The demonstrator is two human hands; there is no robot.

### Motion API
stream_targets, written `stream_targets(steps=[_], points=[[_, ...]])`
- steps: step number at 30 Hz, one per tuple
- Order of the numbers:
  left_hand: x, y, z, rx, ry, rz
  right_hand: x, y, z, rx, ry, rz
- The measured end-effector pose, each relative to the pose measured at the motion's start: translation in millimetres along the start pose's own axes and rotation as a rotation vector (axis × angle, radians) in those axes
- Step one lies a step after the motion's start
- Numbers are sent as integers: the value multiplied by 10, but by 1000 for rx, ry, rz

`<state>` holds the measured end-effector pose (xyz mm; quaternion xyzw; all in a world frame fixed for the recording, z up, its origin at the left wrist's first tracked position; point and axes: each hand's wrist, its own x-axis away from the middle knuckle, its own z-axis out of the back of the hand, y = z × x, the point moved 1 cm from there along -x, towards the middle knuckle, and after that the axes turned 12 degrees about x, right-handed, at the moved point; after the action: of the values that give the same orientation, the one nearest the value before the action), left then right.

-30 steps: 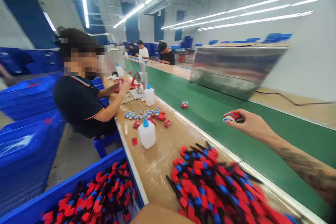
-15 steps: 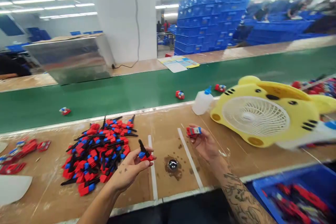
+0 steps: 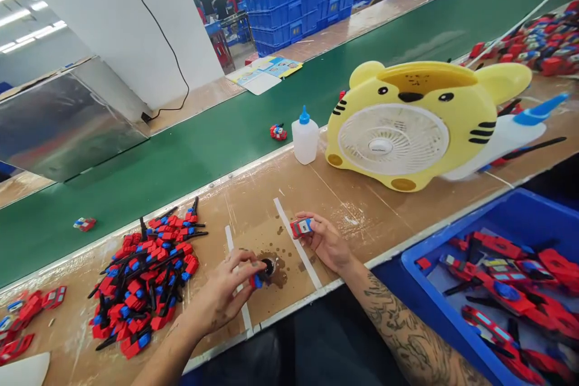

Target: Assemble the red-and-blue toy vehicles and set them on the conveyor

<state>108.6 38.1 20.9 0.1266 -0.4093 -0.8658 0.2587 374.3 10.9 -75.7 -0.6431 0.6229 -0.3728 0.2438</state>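
Your left hand (image 3: pixel 221 291) pinches a blue-and-black piece (image 3: pixel 258 281) at the small dark cup (image 3: pixel 269 265); your right hand (image 3: pixel 330 245) grips a red block (image 3: pixel 300 228), the two unjoined. From there, a large loose pile (image 3: pixel 140 277) lies at nine o'clock, while the yellow fan (image 3: pixel 470 114) crowds the worktop (image 3: pixel 253 190) at two, a bottle (image 3: pixel 305 140) beside it
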Motion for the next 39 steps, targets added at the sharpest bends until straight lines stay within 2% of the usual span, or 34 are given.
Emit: stream_targets(steps=[2,5,10,14,16,18,23,25,30,34,37,39], points=[[-35,-14,-3,-245,-101,-128,2,-4,-3,6,-14,-9],[-111,21,-5,-433,-233,-231,7,-1,-2,31,-19,-13],[-248,136,-4,-504,-301,-326,16,13,-13,75,-31,8],[-241,92,-5,-443,-289,-289,38,16,-20,137,-44,58],[-202,40,-2,-312,-225,-220,64,16,-29,181,-67,91],[-156,-10,-7,-95,-100,-98,94,15,-54,196,-114,116],[-70,-103,-120,602,436,216,143,22,-205,248,-207,139],[-66,-121,-189,774,567,269,143,37,-273,312,-222,142],[-102,-112,-267,909,663,290,123,66,-382,519,-286,204],[-118,-98,-285,947,677,306,121,-13,-438,820,-298,373],[-141,-83,-336,972,739,322,124,-105,-518,1034,-277,495],[-195,-54,-387,980,772,287,128,-140,-615,1126,-248,606]])
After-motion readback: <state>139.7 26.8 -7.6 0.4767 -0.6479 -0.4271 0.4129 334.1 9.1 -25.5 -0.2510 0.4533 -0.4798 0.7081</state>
